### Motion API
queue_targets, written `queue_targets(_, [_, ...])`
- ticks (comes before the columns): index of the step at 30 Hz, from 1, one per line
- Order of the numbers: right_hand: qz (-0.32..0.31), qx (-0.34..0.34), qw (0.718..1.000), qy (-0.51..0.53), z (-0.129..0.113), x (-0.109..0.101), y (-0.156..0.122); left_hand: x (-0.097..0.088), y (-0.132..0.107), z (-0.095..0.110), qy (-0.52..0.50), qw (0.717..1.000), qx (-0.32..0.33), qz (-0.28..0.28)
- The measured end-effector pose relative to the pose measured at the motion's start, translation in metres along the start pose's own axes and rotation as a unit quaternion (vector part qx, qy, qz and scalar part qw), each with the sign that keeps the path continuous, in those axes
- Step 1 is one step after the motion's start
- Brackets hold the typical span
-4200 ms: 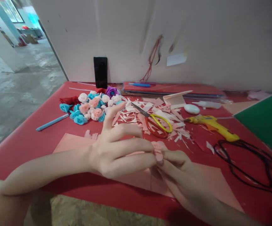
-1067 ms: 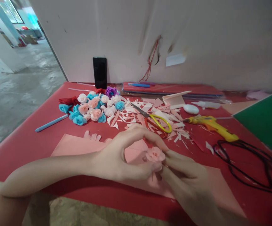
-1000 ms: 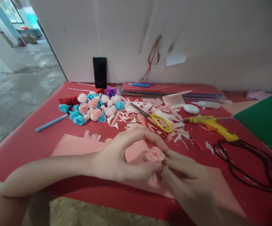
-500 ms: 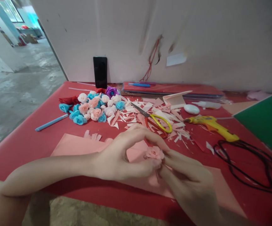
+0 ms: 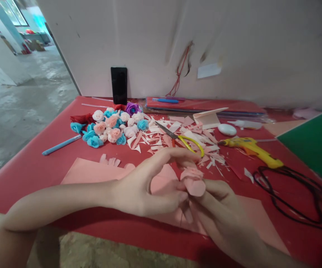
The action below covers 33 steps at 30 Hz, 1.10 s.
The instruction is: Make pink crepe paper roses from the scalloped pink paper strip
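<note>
"Item?"
"Round, layered pink paper flower (image 5: pixel 192 175), above flat pink paper sheet (image 5: pixel 85 173); right hand (image 5: pixel 223 214) pinching its base. Left hand (image 5: pixel 142 188): thumb and forefinger arched apart, contact unclear."
"Hazard?"
"Petals (image 5: pixel 197 188) may crease, from too hard a pinch."

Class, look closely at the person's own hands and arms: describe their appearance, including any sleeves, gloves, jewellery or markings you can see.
The left hand and right hand are both ungloved, with slim fingers. No ring, watch or bracelet shows. The left arm is bare past the elbow, the right forearm bare as far as the picture shows. No sleeves or clear markings are visible.
</note>
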State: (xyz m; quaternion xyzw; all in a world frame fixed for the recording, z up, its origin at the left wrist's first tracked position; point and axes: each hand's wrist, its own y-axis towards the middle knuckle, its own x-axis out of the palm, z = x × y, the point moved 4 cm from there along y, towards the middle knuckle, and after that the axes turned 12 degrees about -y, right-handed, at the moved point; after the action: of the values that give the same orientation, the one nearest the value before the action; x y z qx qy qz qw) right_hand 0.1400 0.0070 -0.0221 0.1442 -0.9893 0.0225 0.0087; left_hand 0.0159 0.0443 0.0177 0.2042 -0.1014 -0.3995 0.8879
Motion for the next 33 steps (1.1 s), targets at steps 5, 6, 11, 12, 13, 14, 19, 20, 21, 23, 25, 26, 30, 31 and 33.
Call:
queue_targets(5, [-0.02, 0.002, 1.0, 0.015, 0.004, 0.002, 0.002, 0.002, -0.001, -0.003, 0.0, 1.0, -0.017, 0.021])
queue_targets(6, [-0.02, -0.001, 1.0, -0.001, 0.004, 0.002, 0.001, 0.002, -0.002, -0.004, -0.009, 0.999, -0.028, 0.026])
queue_targets(11, [-0.007, -0.008, 0.997, -0.083, 0.004, -0.001, -0.002, 0.009, -0.004, -0.011, -0.131, 0.986, -0.102, 0.001])
queue_targets(12, [-0.003, -0.015, 0.995, -0.1, 0.002, 0.0, -0.002, 0.01, -0.004, -0.011, -0.146, 0.984, -0.103, 0.0])
queue_targets(13, [0.003, -0.024, 0.993, -0.116, -0.001, 0.0, -0.002, 0.01, -0.003, -0.01, -0.154, 0.983, -0.1, 0.0])
queue_targets(14, [0.009, -0.034, 0.991, -0.127, -0.004, 0.0, -0.002, 0.01, -0.003, -0.01, -0.161, 0.983, -0.094, -0.002])
queue_targets(19, [0.054, -0.062, 0.979, -0.187, -0.017, 0.002, 0.001, 0.01, -0.001, -0.007, -0.211, 0.975, -0.075, -0.019])
queue_targets(20, [0.061, -0.07, 0.976, -0.199, -0.019, 0.003, 0.001, 0.01, -0.001, -0.007, -0.214, 0.974, -0.072, -0.021])
queue_targets(21, [0.068, -0.079, 0.972, -0.209, -0.021, 0.003, 0.0, 0.01, -0.001, -0.007, -0.215, 0.974, -0.069, -0.023])
queue_targets(23, [0.085, -0.1, 0.966, -0.224, -0.024, 0.003, -0.001, 0.009, -0.001, -0.007, -0.216, 0.974, -0.064, -0.027])
queue_targets(25, [0.107, -0.113, 0.959, -0.238, -0.026, 0.003, -0.002, 0.009, -0.002, -0.007, -0.206, 0.976, -0.056, -0.03])
queue_targets(26, [0.117, -0.117, 0.956, -0.244, -0.027, 0.003, -0.003, 0.008, -0.001, -0.006, -0.194, 0.979, -0.048, -0.03])
queue_targets(30, [0.127, -0.112, 0.954, -0.248, -0.027, 0.002, -0.005, 0.006, -0.001, -0.002, -0.103, 0.994, -0.001, -0.028])
queue_targets(31, [0.116, -0.103, 0.96, -0.233, -0.026, 0.002, -0.005, 0.005, -0.002, -0.001, -0.069, 0.997, 0.009, -0.021])
queue_targets(33, [0.083, -0.07, 0.979, -0.171, -0.023, 0.002, -0.004, 0.002, -0.002, 0.0, -0.003, 1.0, 0.03, 0.0])
